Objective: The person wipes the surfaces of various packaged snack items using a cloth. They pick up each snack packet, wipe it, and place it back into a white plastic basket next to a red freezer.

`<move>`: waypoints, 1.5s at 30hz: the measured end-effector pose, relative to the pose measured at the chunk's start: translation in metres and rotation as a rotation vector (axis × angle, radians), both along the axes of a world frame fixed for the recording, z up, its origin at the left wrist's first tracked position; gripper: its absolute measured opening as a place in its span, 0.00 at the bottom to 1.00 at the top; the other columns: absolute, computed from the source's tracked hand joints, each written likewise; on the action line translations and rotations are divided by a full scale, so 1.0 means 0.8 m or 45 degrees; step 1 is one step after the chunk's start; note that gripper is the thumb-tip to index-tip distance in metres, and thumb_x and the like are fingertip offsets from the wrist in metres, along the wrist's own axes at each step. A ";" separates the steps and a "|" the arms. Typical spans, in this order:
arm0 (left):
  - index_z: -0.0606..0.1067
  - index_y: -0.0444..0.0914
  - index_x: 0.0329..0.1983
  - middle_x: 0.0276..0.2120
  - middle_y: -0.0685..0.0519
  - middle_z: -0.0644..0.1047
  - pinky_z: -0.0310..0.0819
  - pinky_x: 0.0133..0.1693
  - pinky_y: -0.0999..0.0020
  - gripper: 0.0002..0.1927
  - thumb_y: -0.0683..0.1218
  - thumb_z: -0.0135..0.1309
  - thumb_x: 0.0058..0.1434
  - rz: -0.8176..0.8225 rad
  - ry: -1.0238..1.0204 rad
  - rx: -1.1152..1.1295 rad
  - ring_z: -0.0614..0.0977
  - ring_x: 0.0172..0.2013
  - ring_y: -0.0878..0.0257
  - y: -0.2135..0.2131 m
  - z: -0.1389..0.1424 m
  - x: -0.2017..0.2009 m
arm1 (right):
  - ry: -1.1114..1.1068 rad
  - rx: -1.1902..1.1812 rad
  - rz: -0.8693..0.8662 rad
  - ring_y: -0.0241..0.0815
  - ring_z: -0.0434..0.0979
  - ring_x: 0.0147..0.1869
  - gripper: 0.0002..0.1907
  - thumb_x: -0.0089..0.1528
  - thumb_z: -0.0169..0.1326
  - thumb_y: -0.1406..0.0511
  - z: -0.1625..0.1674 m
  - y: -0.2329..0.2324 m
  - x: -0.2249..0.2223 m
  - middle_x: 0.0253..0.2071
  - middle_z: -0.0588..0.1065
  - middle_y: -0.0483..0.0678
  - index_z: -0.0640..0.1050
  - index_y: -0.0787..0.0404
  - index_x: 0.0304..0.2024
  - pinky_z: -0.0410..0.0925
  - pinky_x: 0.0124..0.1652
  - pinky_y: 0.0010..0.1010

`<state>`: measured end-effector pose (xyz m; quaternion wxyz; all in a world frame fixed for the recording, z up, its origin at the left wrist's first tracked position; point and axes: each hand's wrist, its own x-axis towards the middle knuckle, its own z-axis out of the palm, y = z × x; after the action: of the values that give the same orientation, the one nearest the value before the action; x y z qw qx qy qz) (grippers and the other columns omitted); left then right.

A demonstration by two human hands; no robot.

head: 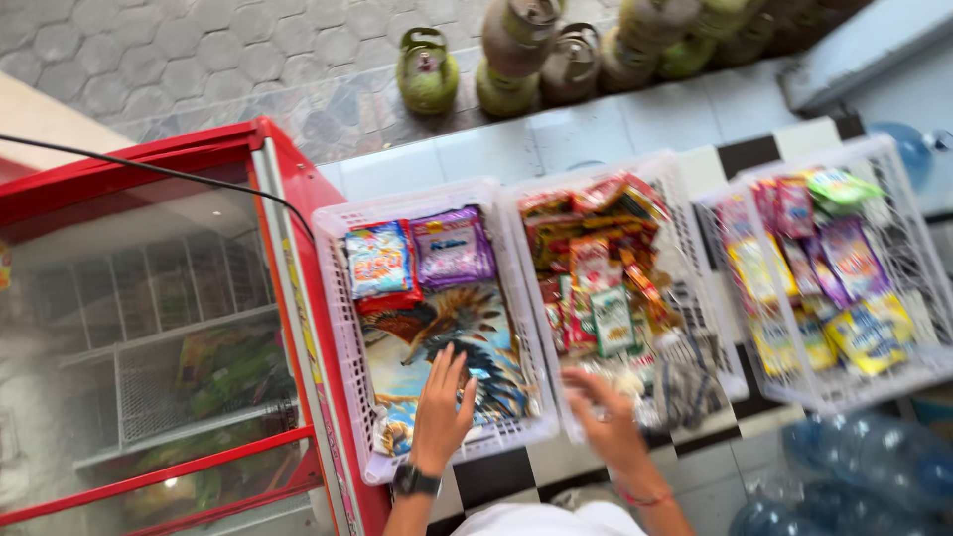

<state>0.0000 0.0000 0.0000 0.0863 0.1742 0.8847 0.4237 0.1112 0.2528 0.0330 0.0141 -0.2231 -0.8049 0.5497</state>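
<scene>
The left hand (pixel 440 407) is laid flat, grip released, on a picture sheet (pixel 452 342) in the left basket (pixel 347 328); the right hand (pixel 606 417) is seen blurred at the middle basket (pixel 675 199), its grip not to be told. Sachets (pixel 417 253) are packed farther back, and gas cylinders (pixel 427 69) are lined beyond.

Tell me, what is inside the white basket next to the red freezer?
The white basket holds a blue packet, a purple packet and a big eagle picture. The left hand rests on that picture. Whatever lies beneath it is hidden.
</scene>
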 end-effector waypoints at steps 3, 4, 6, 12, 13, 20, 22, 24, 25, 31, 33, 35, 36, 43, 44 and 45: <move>0.73 0.32 0.59 0.63 0.40 0.72 0.64 0.63 0.53 0.21 0.47 0.54 0.65 -0.015 -0.042 0.045 0.70 0.66 0.43 -0.011 -0.007 0.050 | 0.171 0.688 -0.253 0.45 0.79 0.58 0.23 0.59 0.60 0.69 0.022 0.044 0.043 0.56 0.77 0.51 0.76 0.64 0.58 0.72 0.55 0.37; 0.74 0.33 0.57 0.62 0.41 0.74 0.65 0.63 0.54 0.20 0.47 0.55 0.65 -0.023 -0.062 0.067 0.71 0.65 0.44 -0.009 -0.015 0.059 | 0.152 0.734 -0.365 0.48 0.75 0.62 0.27 0.59 0.61 0.68 0.017 0.055 0.047 0.60 0.74 0.54 0.73 0.65 0.60 0.70 0.55 0.38; 0.75 0.33 0.56 0.61 0.42 0.75 0.65 0.62 0.54 0.19 0.46 0.55 0.64 -0.040 -0.075 0.122 0.72 0.64 0.45 -0.012 -0.026 0.082 | 0.103 0.816 -0.588 0.54 0.68 0.70 0.34 0.59 0.63 0.66 0.008 0.068 0.059 0.68 0.68 0.59 0.68 0.67 0.65 0.68 0.57 0.41; 0.75 0.32 0.56 0.60 0.42 0.76 0.66 0.62 0.56 0.17 0.44 0.55 0.65 -0.163 0.014 0.283 0.73 0.63 0.45 0.008 -0.035 0.079 | 0.058 0.743 -0.721 0.69 0.48 0.79 0.52 0.55 0.67 0.57 -0.027 0.067 0.000 0.74 0.51 0.72 0.55 0.70 0.73 0.49 0.72 0.51; 0.75 0.32 0.56 0.60 0.43 0.76 0.66 0.61 0.56 0.18 0.44 0.55 0.65 -0.192 0.055 0.305 0.73 0.63 0.45 0.018 -0.035 0.077 | -0.010 0.737 -0.715 0.70 0.45 0.80 0.53 0.55 0.67 0.56 -0.027 0.070 -0.007 0.75 0.48 0.74 0.54 0.69 0.74 0.49 0.71 0.51; 0.76 0.33 0.54 0.57 0.44 0.78 0.70 0.59 0.58 0.16 0.45 0.55 0.65 -0.193 0.095 0.355 0.78 0.59 0.48 0.039 0.007 0.064 | -0.206 0.846 -0.705 0.71 0.55 0.74 0.46 0.57 0.64 0.54 -0.001 0.098 -0.030 0.74 0.52 0.72 0.60 0.71 0.69 0.58 0.66 0.50; 0.76 0.33 0.54 0.57 0.43 0.79 0.70 0.59 0.59 0.15 0.45 0.54 0.67 -0.158 0.091 0.372 0.79 0.58 0.47 0.040 0.017 0.076 | -0.201 0.837 -0.689 0.68 0.69 0.68 0.32 0.63 0.60 0.55 0.000 0.114 -0.015 0.75 0.60 0.70 0.71 0.68 0.64 0.66 0.61 0.49; 0.76 0.33 0.55 0.55 0.44 0.80 0.72 0.58 0.60 0.16 0.46 0.54 0.67 -0.113 0.037 0.381 0.80 0.57 0.48 0.042 0.032 0.088 | -0.052 0.794 -0.701 0.63 0.75 0.61 0.30 0.64 0.60 0.58 0.007 0.132 -0.001 0.61 0.71 0.66 0.73 0.71 0.63 0.69 0.58 0.46; 0.76 0.33 0.55 0.55 0.44 0.80 0.72 0.57 0.61 0.17 0.47 0.54 0.67 -0.086 0.007 0.389 0.80 0.57 0.49 0.045 0.042 0.097 | 0.021 0.775 -0.703 0.61 0.78 0.57 0.30 0.65 0.61 0.59 0.011 0.140 0.005 0.54 0.77 0.64 0.74 0.72 0.63 0.71 0.56 0.44; 0.76 0.35 0.56 0.52 0.46 0.82 0.74 0.53 0.64 0.19 0.48 0.55 0.65 -0.147 -0.097 0.374 0.83 0.54 0.54 0.111 0.081 0.136 | 0.442 -0.368 -0.715 0.31 0.75 0.45 0.18 0.66 0.57 0.66 0.012 0.194 0.101 0.47 0.79 0.42 0.78 0.67 0.57 0.69 0.45 0.26; 0.76 0.35 0.57 0.53 0.46 0.81 0.74 0.54 0.64 0.20 0.48 0.57 0.64 -0.206 -0.130 0.465 0.83 0.55 0.54 0.167 0.090 0.156 | 0.327 -0.579 -0.816 0.33 0.76 0.45 0.18 0.65 0.57 0.66 0.006 0.208 0.148 0.47 0.79 0.43 0.78 0.65 0.57 0.70 0.43 0.29; 0.75 0.34 0.58 0.54 0.43 0.81 0.73 0.55 0.63 0.22 0.49 0.60 0.63 -0.290 -0.073 0.563 0.82 0.56 0.53 0.235 0.100 0.170 | 0.319 -0.720 -0.753 0.35 0.78 0.46 0.17 0.64 0.57 0.67 0.005 0.227 0.184 0.47 0.80 0.45 0.78 0.65 0.56 0.71 0.45 0.30; 0.74 0.33 0.58 0.53 0.41 0.80 0.72 0.56 0.62 0.24 0.49 0.62 0.62 -0.349 -0.013 0.613 0.81 0.56 0.52 0.268 0.101 0.184 | 0.358 -0.755 -0.651 0.35 0.78 0.47 0.17 0.64 0.57 0.67 0.003 0.234 0.208 0.48 0.80 0.46 0.78 0.67 0.55 0.72 0.47 0.29; 0.73 0.33 0.47 0.40 0.47 0.84 0.79 0.43 0.69 0.14 0.46 0.61 0.64 -0.560 -0.556 0.708 0.85 0.42 0.64 0.432 0.107 0.259 | 0.425 -0.637 -0.376 0.36 0.80 0.50 0.15 0.62 0.59 0.71 0.026 0.302 0.286 0.46 0.81 0.48 0.78 0.68 0.51 0.73 0.52 0.30; 0.72 0.33 0.45 0.39 0.49 0.83 0.79 0.42 0.71 0.13 0.45 0.61 0.64 -0.554 -0.604 0.805 0.84 0.40 0.67 0.443 0.107 0.266 | 0.427 -0.602 -0.380 0.35 0.80 0.49 0.16 0.61 0.60 0.71 0.032 0.312 0.295 0.46 0.81 0.47 0.77 0.68 0.52 0.73 0.51 0.29; 0.70 0.33 0.43 0.38 0.52 0.82 0.79 0.40 0.73 0.13 0.44 0.61 0.65 -0.544 -0.642 0.905 0.82 0.39 0.70 0.454 0.107 0.268 | 0.434 -0.565 -0.375 0.35 0.79 0.49 0.17 0.61 0.61 0.71 0.038 0.321 0.301 0.46 0.81 0.47 0.77 0.68 0.52 0.72 0.50 0.29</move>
<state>0.2147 0.3630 0.0854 0.3184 0.2625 0.5812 0.7014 0.3521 0.5100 0.0634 0.1792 -0.2394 -0.6103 0.7335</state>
